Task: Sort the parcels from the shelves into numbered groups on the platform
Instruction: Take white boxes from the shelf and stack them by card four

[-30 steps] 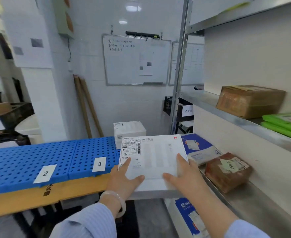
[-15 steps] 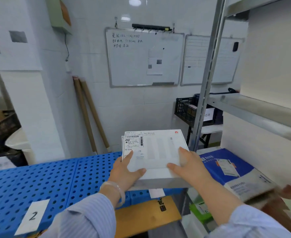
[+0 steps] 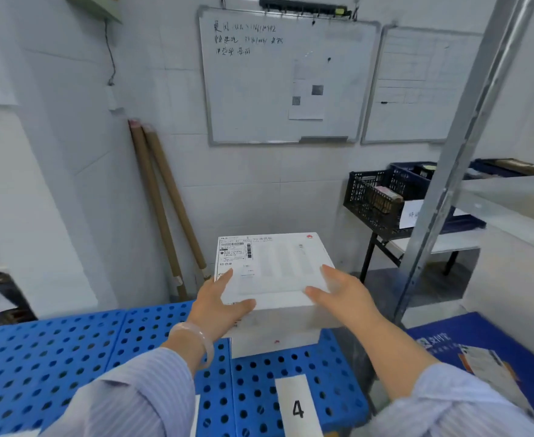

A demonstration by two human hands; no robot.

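We hold a flat white parcel (image 3: 278,269) with a black-barred label (image 3: 235,253) at its far left corner and a tiny red mark (image 3: 310,236). Our left hand (image 3: 215,307) and right hand (image 3: 341,294) grip its near corners, thumbs on top. It is over another white box (image 3: 275,342) on the blue platform (image 3: 70,357).

I read this as parcel sorting room, back of small depot. Blue perforated platform (image 3: 70,357) carries card marked 4 (image 3: 297,408). White parcel (image 3: 278,266) bears barcoded shipping label (image 3: 234,249). Metal shelving upright (image 3: 455,152) on my right, blue courier bag (image 3: 486,335) near its foot. Whiteboards (image 3: 284,77) with handwritten notes on tiled wall (image 3: 243,184). Black plastic crates (image 3: 373,200) beyond shelving. Cardboard tubes (image 3: 161,200) leaning in corner.
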